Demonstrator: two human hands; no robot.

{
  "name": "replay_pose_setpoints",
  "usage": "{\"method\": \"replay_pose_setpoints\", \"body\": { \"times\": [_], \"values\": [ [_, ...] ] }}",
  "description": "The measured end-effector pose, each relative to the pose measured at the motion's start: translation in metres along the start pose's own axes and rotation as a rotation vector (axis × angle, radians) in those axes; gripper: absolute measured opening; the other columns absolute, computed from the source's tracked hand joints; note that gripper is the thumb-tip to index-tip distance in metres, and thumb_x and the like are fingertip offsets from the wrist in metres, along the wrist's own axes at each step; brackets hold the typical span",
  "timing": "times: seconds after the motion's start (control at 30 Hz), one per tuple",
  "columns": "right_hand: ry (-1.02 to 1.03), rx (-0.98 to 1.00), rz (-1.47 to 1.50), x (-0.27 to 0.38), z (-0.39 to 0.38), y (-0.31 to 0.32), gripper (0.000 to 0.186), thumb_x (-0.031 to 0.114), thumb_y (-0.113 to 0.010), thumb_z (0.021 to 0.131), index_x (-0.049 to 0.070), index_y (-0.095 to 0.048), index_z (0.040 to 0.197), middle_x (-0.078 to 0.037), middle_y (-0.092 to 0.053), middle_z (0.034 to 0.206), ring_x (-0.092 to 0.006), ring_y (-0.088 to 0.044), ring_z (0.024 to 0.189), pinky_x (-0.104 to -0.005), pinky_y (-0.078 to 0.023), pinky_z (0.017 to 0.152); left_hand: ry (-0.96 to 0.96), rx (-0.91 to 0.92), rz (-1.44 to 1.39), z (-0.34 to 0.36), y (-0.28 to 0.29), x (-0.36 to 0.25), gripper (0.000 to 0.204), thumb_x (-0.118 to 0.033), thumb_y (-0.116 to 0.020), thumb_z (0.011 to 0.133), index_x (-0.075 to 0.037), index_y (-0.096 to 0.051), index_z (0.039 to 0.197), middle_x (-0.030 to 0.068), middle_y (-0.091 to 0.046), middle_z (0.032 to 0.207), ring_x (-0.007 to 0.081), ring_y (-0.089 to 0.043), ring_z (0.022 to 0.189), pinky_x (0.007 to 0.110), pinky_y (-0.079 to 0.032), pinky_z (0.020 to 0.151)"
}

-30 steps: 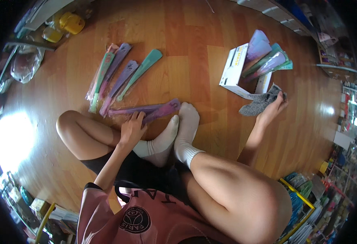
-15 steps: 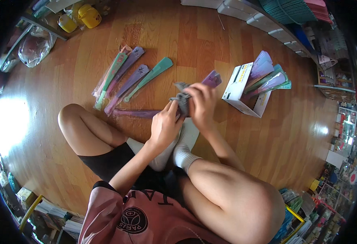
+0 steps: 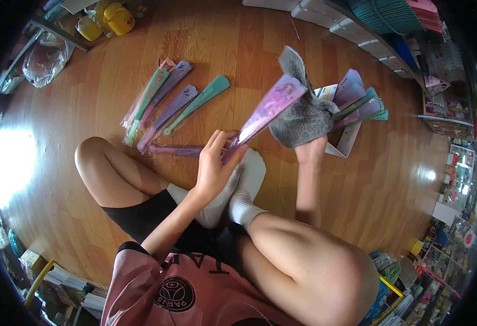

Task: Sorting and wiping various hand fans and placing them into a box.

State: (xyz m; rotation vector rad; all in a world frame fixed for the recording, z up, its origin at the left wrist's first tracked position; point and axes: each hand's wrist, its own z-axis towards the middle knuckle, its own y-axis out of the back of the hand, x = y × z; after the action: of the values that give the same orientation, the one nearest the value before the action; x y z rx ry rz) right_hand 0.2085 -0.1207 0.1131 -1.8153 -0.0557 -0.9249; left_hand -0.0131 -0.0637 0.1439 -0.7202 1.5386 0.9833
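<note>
Purple folded fan (image 3: 271,108): long, tapered, glossy in a clear sleeve; dark figure printed near wide end.
Gray cloth (image 3: 306,122): fuzzy, bunched, one flap sticking up.
White box (image 3: 346,142): set toward the floor's (image 3: 249,49) far right edge; purple and green fans (image 3: 352,92) stuck in, wide ends past its rim; partly hidden by cloth.
Fan vs left hand (image 3: 215,163): narrow end gripped between thumb and curled fingers; wide end raised up-right off the floor, in front of cloth; contact cannot be told.
Right hand (image 3: 310,149): cloth borne on it; fingers covered, opening cannot be told.
</note>
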Motion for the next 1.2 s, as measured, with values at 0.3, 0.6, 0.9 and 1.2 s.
{"method": "replay_pose_setpoints", "body": {
  "times": [0.3, 0.6, 0.9, 1.2],
  "values": [
    [-0.311, 0.0, -0.372, -0.057, -0.043, -0.07, 0.023, 0.02, -0.055, 0.092, 0.005, -0.053, 0.109, -0.003, -0.056, 0.1, -0.0123, -0.054, 0.093, -0.0279, -0.047, 0.081, -0.138, 0.035, 0.304, 0.009, -0.014, -0.009, 0.033, -0.009, -0.067, 0.07, -0.004, -0.057, 0.101, 0.0124, -0.054, 0.092, 0.0315, -0.056, 0.075, 0.036, -0.047, 0.064],
    [-0.115, -0.053, -0.295, -0.065, -0.025, 0.001, 0.033, 0.03, -0.051, 0.093, 0.005, -0.048, 0.115, -0.01, -0.057, 0.105, -0.0191, -0.056, 0.098, -0.0308, -0.044, 0.093, -0.506, -0.242, 0.272, 0.003, -0.003, -0.012, 0.046, -0.027, -0.064, 0.074, 0.001, -0.053, 0.108, 0.0196, -0.045, 0.109, 0.0343, -0.041, 0.105, 0.045, -0.033, 0.091],
    [-0.375, 0.101, 0.258, -0.075, -0.045, -0.039, 0.04, 0.04, -0.036, 0.094, 0.008, -0.048, 0.114, -0.005, -0.052, 0.113, -0.0168, -0.05, 0.107, -0.0323, -0.04, 0.094, -0.697, -0.2, 0.123, 0.021, -0.03, 0.003, 0.044, -0.036, -0.056, 0.078, -0.002, -0.055, 0.106, 0.0158, -0.051, 0.107, 0.0332, -0.046, 0.103, 0.048, -0.03, 0.092],
    [-0.392, -0.044, -0.111, -0.08, -0.054, -0.036, 0.038, 0.04, -0.038, 0.096, 0.008, -0.049, 0.113, -0.003, -0.053, 0.109, -0.0145, -0.053, 0.101, -0.0308, -0.044, 0.089, -0.465, -0.184, 0.003, 0.017, -0.036, 0.008, 0.043, -0.032, -0.052, 0.083, 0.001, -0.049, 0.11, 0.0172, -0.049, 0.104, 0.0318, -0.045, 0.098, 0.041, -0.03, 0.089]
  ]
}}
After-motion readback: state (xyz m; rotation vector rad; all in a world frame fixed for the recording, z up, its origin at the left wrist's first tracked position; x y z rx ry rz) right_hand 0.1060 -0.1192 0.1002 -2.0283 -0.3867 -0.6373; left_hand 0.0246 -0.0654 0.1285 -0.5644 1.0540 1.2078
